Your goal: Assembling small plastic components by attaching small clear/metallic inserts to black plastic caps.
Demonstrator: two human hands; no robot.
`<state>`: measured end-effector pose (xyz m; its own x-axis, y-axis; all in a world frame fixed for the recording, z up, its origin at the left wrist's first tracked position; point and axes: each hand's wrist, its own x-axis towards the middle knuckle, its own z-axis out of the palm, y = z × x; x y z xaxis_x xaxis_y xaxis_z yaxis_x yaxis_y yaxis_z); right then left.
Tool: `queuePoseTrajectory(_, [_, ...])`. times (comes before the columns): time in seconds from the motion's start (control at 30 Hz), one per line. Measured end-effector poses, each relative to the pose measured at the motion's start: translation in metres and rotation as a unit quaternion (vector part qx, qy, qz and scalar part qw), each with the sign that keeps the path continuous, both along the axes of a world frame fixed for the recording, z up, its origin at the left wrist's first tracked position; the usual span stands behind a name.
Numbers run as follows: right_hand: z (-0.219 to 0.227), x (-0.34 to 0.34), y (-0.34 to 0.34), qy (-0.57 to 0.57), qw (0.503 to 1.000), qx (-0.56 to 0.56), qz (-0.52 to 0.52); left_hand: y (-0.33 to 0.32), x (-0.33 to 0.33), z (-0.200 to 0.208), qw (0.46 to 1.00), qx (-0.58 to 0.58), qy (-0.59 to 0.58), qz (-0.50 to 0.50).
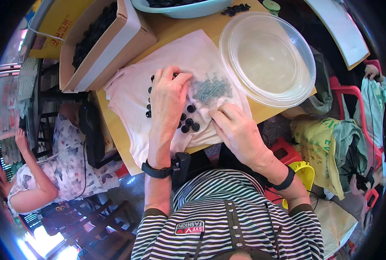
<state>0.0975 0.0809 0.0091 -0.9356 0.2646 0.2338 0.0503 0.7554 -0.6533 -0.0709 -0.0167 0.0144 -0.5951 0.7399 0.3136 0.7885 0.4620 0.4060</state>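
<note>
My left hand is over a pale pink cloth, with thumb and fingertips pinched together. Whatever lies between those fingertips is too small to make out. Several small round black caps lie around and below that hand, some partly hidden by it. To its right is a loose pile of thin silvery screws. My right hand rests near the lower edge of this pile, its thumb and forefinger closed together. I cannot tell what they grip. Dark bands circle both of my wrists.
A cardboard box of black parts stands at the table's far left. A pale blue basin is at the back. Clear round plastic lids or tubs lie at the right. Another person sits at the left; red stools stand at right.
</note>
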Motion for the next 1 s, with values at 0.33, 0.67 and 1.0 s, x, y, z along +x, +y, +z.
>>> queuePoseTrajectory(0.33, [0.0,0.002,0.002,-0.009,1.0,-0.013,0.021,-0.006,0.002,0.006,0.999,0.026,0.008,-0.018])
queuePoseTrajectory(0.67, [0.005,-0.006,0.01,0.017,1.0,-0.011,0.014,-0.023,0.028,0.021,0.998,0.052,-0.012,-0.016])
queuePoseTrajectory(1.0, [0.009,0.009,0.024,0.005,0.619,-0.785,0.02,-0.035,0.083,0.051,0.924,0.216,-0.316,-0.015])
